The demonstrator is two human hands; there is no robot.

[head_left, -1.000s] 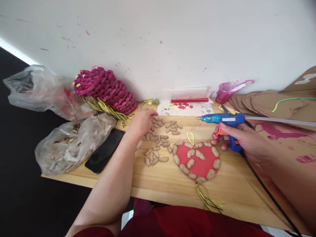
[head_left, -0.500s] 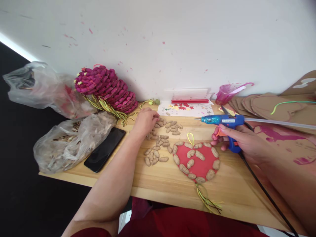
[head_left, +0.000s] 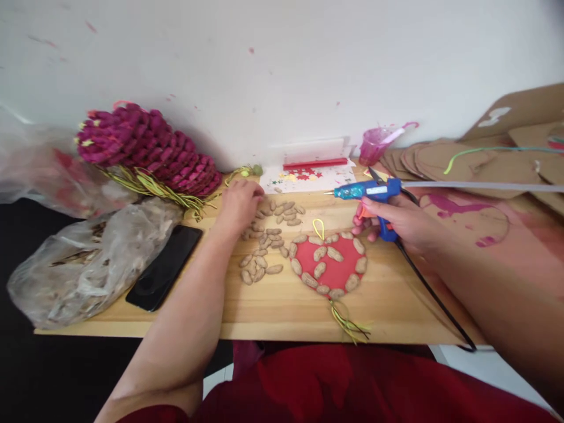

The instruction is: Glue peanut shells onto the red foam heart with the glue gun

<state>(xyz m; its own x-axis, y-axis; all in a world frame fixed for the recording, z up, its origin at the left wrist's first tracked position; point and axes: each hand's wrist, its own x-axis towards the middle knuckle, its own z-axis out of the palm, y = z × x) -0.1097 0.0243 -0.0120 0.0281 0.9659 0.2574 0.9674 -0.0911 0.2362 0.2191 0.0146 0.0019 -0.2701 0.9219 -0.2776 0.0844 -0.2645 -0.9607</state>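
Both hands keep their places around the heart: my right hand wraps the gun beyond its right side; my left hand stays by the nuts left of it, whether pinching I cannot tell. The gun's label is too small to read.

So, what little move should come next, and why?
Probably pinch one of the loose peanuts with the left fingers: they're down at the scatter's edge, though their grip is hidden. The right fingers hold the glue gun, and the red heart shows bare patches inside its peanut border.
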